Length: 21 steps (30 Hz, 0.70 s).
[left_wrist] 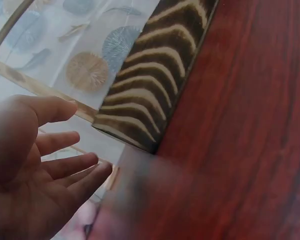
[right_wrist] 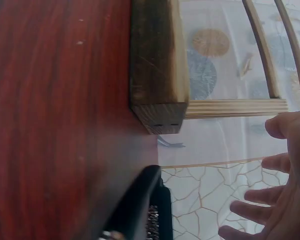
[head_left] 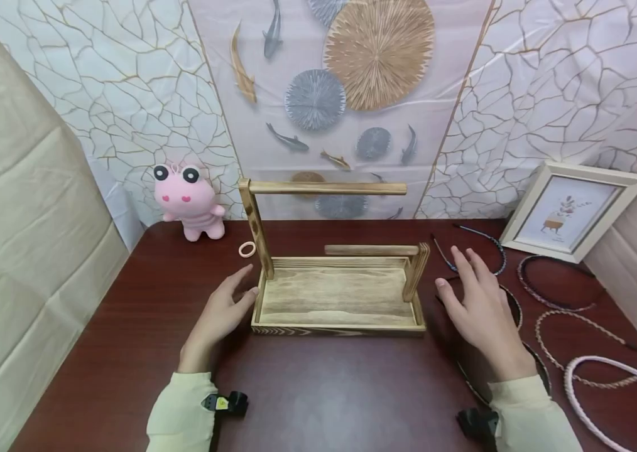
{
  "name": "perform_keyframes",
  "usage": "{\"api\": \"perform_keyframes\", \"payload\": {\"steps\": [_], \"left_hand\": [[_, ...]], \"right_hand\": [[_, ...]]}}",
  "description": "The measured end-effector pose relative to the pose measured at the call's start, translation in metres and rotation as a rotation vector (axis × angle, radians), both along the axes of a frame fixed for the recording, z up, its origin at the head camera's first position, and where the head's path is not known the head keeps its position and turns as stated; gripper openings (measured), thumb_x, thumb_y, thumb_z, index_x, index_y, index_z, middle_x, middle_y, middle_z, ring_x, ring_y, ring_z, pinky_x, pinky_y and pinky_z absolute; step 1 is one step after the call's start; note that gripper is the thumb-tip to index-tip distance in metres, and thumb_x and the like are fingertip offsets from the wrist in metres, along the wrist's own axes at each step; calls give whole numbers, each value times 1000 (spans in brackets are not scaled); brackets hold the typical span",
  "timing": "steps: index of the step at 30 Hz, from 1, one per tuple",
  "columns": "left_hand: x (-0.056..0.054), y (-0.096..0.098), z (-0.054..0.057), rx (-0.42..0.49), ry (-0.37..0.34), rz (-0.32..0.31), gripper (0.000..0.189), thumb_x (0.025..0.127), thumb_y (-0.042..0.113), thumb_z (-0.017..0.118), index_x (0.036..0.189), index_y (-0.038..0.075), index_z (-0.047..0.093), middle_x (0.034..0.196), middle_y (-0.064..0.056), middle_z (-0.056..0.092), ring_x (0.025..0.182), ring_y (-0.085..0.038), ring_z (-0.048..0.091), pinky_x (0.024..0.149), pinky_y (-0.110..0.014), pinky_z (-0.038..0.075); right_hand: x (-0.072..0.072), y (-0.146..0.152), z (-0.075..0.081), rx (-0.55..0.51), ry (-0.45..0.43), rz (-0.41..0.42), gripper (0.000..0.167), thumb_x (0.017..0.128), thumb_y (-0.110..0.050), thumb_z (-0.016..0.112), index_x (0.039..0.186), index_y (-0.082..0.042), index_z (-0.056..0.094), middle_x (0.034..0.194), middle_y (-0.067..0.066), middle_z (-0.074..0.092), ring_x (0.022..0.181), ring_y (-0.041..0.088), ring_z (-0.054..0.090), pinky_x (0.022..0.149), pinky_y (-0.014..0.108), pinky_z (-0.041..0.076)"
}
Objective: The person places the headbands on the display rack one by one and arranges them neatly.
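Note:
A wooden rack (head_left: 335, 295) with a shallow tray base stands on the table. A tall post on its left carries a long bar (head_left: 330, 188); a shorter post on its right carries a lower bar (head_left: 372, 250). My left hand (head_left: 221, 317) is beside the tray's left end, thumb at the rim in the head view, fingers spread and nothing held. In the left wrist view its fingers lie alongside the striped wooden edge (left_wrist: 140, 85). Off the tray's right end, my right hand (head_left: 478, 311) has spread fingers and holds nothing, with headbands under and around it.
Several headbands lie along the right side, among them a white one (head_left: 574, 392) and a tan braided one (head_left: 541, 333). A picture frame (head_left: 513, 235) leans at the back right. At the back left are a pink plush toy (head_left: 191, 201) and a small ring (head_left: 241, 250).

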State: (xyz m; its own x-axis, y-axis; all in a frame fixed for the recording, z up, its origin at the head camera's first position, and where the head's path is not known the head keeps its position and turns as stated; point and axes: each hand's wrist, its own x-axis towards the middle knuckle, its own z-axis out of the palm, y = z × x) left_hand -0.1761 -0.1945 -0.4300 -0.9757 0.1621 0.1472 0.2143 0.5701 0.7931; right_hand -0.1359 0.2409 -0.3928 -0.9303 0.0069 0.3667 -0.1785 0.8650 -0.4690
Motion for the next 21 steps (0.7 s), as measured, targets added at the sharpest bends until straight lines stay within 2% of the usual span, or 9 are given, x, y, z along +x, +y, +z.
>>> {"api": "perform_keyframes", "payload": {"steps": [6, 10, 14, 17, 19, 21], "left_hand": [[-3, 1, -7, 64, -94, -5, 52, 101, 18, 58, 148, 4, 44, 144, -18, 53, 130, -30, 52, 105, -48, 43], [-3, 3, -13, 97, -114, -34, 49, 100, 13, 58, 147, 5, 46, 140, -19, 56, 127, -28, 55, 103, -44, 44], [-3, 5, -16, 154, -130, -48, 48, 99, 9, 58, 146, 4, 47, 138, -20, 57, 126, -27, 56, 100, -36, 47], [-3, 4, -17, 199, -150, -45, 49, 99, 8, 59, 146, 4, 47, 138, -21, 57, 128, -28, 55, 100, -35, 46], [-3, 3, -18, 217, -162, -46, 49, 99, 8, 59, 146, 4, 47, 139, -22, 56, 129, -29, 53, 101, -37, 46], [-2, 3, -19, 231, -180, -42, 49, 99, 9, 59, 147, 5, 47, 139, -21, 56, 130, -29, 53, 102, -39, 45]], "right_hand": [[5, 9, 4, -27, -21, 20, 61, 103, -37, 50, 156, -13, 31, 151, 29, 34, 133, 54, 34, 96, 75, 28], [15, 23, 2, -40, -14, 39, 60, 102, -32, 53, 155, -11, 33, 148, 30, 38, 131, 53, 37, 97, 72, 30], [27, 39, -2, -40, 9, 60, 58, 101, -26, 57, 152, -6, 38, 141, 30, 45, 121, 47, 48, 93, 66, 36], [38, 52, -4, -14, 38, 60, 55, 99, -22, 60, 148, -2, 43, 129, 27, 53, 105, 32, 54, 84, 45, 40], [44, 63, -6, -24, 48, 61, 52, 98, -19, 62, 145, -2, 47, 126, 25, 57, 103, 14, 53, 81, 29, 40], [52, 73, -8, -51, 41, 57, 51, 97, -17, 64, 144, -5, 49, 126, 20, 59, 100, -6, 48, 76, 13, 36]]}}
